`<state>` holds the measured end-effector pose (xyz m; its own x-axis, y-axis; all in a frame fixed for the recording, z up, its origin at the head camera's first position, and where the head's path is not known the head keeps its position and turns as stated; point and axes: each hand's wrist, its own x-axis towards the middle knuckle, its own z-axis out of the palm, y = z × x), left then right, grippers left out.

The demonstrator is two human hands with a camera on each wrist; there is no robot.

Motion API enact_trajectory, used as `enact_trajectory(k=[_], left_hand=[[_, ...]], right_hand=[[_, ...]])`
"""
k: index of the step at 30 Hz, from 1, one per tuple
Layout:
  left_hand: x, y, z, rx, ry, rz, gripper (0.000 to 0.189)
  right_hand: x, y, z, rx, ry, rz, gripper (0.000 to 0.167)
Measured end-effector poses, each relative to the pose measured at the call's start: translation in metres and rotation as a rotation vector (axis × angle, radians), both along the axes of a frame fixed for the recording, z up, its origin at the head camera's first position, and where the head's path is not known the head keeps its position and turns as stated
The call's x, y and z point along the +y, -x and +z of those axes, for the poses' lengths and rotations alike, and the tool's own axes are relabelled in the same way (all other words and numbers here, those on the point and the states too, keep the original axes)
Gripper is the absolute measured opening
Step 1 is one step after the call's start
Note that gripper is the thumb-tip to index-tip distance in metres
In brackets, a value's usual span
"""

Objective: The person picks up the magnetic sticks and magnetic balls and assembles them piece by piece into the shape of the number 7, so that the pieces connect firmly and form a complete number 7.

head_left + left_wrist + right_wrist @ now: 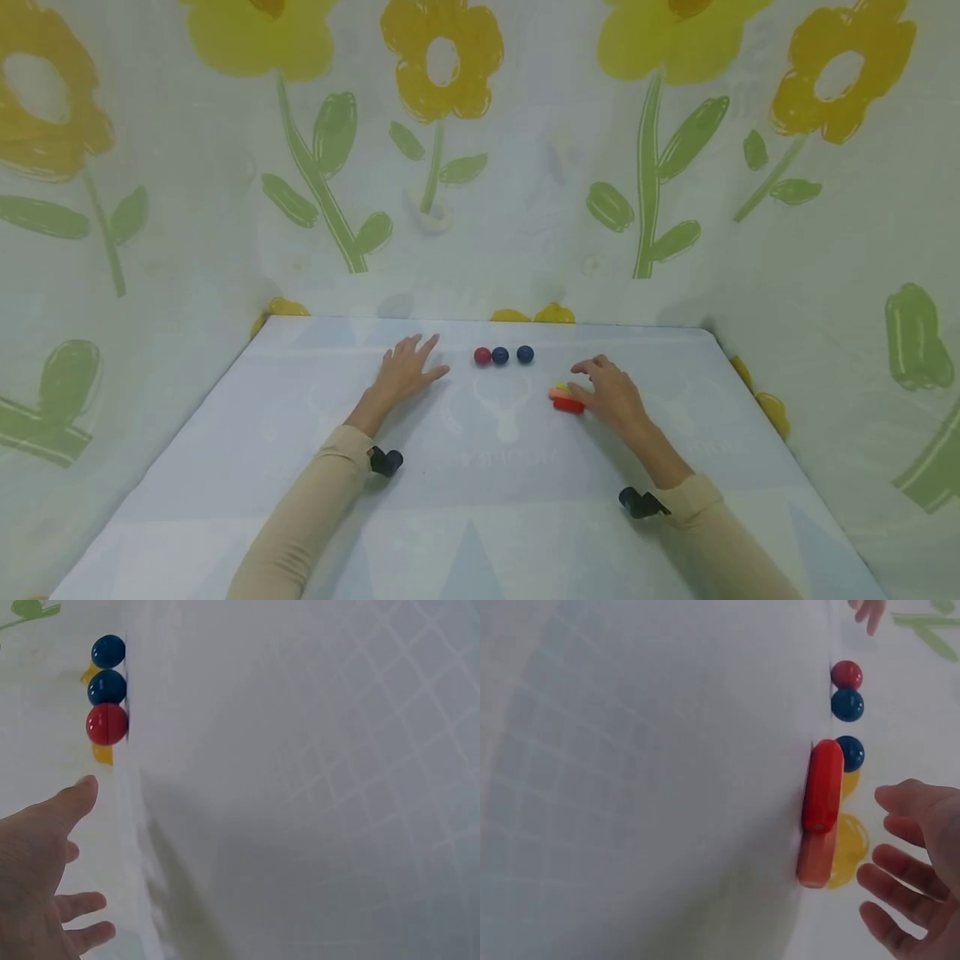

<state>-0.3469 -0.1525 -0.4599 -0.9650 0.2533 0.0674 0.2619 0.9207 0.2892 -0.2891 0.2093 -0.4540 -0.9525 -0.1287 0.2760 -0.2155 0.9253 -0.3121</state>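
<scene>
Near the table's far edge sit a red ball (482,357) and a dark blue ball (500,356) side by side, with a second dark blue ball (525,354) slightly apart to the right. My left hand (403,371) hovers left of the balls, fingers spread, holding nothing. Closer to me lie a red stick (823,786), a salmon stick (817,857) and a yellow-green piece (562,387), grouped together. Beside and above them is my right hand (613,396), its fingers loosely bent and apart; the right wrist view shows a gap between the thumb and the sticks.
A pale patterned cloth covers the table (480,475). Behind it and on both sides hangs a flower-print curtain (517,208). Each wrist carries a small black camera, the left camera (386,462) and the right camera (641,502).
</scene>
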Motion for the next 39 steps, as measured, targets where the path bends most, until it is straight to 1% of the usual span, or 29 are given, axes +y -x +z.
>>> enact_trajectory(k=[6,9,13,18,23,28,32,39], left_hand=[[0.005,0.002,0.0,0.002,-0.015,-0.004,0.072],[0.007,0.004,-0.002,-0.008,-0.023,-0.003,0.071],[0.011,0.007,-0.005,-0.028,-0.056,0.006,0.071],[0.015,0.011,-0.008,-0.052,-0.145,0.006,0.07],[0.019,0.015,-0.008,-0.059,-0.236,-0.018,0.068],[0.023,0.019,-0.011,-0.069,-0.241,-0.03,0.065],[0.028,0.022,-0.012,-0.067,-0.247,-0.038,0.062],[0.04,0.024,-0.013,-0.053,-0.321,-0.059,0.057]], right_hand=[[-0.006,-0.006,-0.004,0.013,0.006,0.054,0.023],[-0.008,-0.008,-0.007,0.03,0.001,0.07,0.02],[-0.009,-0.009,-0.012,0.03,-0.008,0.084,0.018],[-0.01,-0.012,-0.014,0.005,-0.027,0.099,0.018],[-0.012,-0.012,-0.011,-0.025,-0.006,0.111,0.017],[-0.014,-0.012,-0.007,-0.082,0.015,0.126,0.017],[-0.018,-0.011,-0.005,-0.113,-0.001,0.134,0.017],[-0.021,-0.008,-0.003,-0.145,-0.013,0.139,0.015]])
